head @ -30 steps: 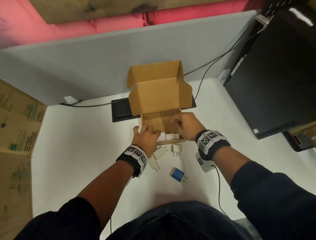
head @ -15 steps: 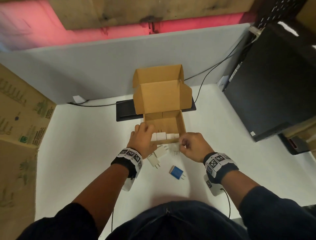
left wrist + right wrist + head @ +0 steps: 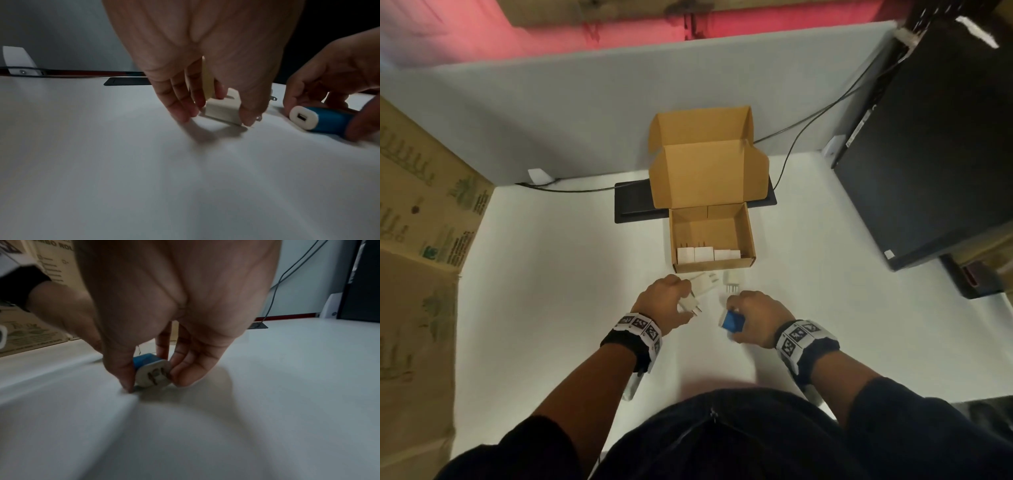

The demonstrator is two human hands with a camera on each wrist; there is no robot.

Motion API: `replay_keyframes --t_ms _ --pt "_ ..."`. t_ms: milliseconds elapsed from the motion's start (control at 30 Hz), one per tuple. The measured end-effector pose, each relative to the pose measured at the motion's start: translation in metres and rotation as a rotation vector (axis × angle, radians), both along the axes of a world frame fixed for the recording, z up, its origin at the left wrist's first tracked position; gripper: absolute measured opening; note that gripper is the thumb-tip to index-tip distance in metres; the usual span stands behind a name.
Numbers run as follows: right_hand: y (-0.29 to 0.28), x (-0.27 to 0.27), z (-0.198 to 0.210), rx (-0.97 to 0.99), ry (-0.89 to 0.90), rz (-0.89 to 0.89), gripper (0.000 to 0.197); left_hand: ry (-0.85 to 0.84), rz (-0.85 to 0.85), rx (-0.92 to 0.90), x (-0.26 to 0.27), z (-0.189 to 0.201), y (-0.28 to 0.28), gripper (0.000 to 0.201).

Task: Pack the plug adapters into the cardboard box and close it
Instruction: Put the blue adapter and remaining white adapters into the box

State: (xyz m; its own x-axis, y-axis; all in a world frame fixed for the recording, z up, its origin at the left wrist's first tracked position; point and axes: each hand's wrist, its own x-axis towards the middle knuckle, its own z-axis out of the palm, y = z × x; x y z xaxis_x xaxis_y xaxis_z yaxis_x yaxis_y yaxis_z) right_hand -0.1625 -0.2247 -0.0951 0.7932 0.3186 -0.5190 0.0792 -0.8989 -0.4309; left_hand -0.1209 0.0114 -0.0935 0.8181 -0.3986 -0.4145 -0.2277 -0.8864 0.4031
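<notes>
An open cardboard box (image 3: pixel 746 236) stands on the white table with its lid up; several white adapters (image 3: pixel 703 254) line its near wall. My right hand (image 3: pixel 753 317) pinches a blue adapter (image 3: pixel 732 321) (image 3: pixel 147 361) (image 3: pixel 329 119) between thumb and fingers, low over the table. My left hand (image 3: pixel 666 301) (image 3: pixel 213 113) closes thumb and fingers around a white adapter (image 3: pixel 690 303) (image 3: pixel 223 110) that lies on the table. Two more white adapters (image 3: pixel 705 281) (image 3: pixel 731 280) lie just in front of the box.
A black flat pad (image 3: pixel 635 205) lies behind the box, with a cable (image 3: pixel 801 133) running up the grey partition. A large black case (image 3: pixel 928 154) stands at the right. Printed cardboard (image 3: pixel 417 212) leans at the left.
Both hands have drawn back from the box toward me. The right hand has taken hold of the blue adapter; the left has come down on a white adapter.
</notes>
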Motion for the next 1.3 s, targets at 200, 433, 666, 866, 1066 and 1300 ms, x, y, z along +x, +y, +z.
replay_keyframes --t_ms 200,433,666,866,1066,1300 --pt "0.001 0.017 0.016 0.161 -0.117 -0.023 0.041 -0.028 -0.032 -0.089 0.008 0.016 0.0 0.033" --pt "0.003 0.062 0.048 0.385 -0.313 -0.184 0.053 -0.268 -0.035 -0.315 0.035 0.05 -0.007 0.045" --pt "0.002 0.122 0.054 -0.032 -0.374 -0.071 0.044 -0.269 -0.042 -0.147 0.095 0.043 -0.028 0.046" --pt "0.016 0.152 0.051 -0.219 -0.344 0.012 0.024 -0.17 -0.073 0.058 0.126 0.039 -0.054 0.037" --pt "0.034 0.156 0.044 -0.394 -0.317 0.079 0.015 -0.102 -0.073 0.169 0.139 0.025 -0.059 0.037" --pt "0.028 0.158 0.038 -0.419 -0.259 0.06 0.013 -0.086 -0.1 0.169 0.143 0.022 -0.066 0.028"
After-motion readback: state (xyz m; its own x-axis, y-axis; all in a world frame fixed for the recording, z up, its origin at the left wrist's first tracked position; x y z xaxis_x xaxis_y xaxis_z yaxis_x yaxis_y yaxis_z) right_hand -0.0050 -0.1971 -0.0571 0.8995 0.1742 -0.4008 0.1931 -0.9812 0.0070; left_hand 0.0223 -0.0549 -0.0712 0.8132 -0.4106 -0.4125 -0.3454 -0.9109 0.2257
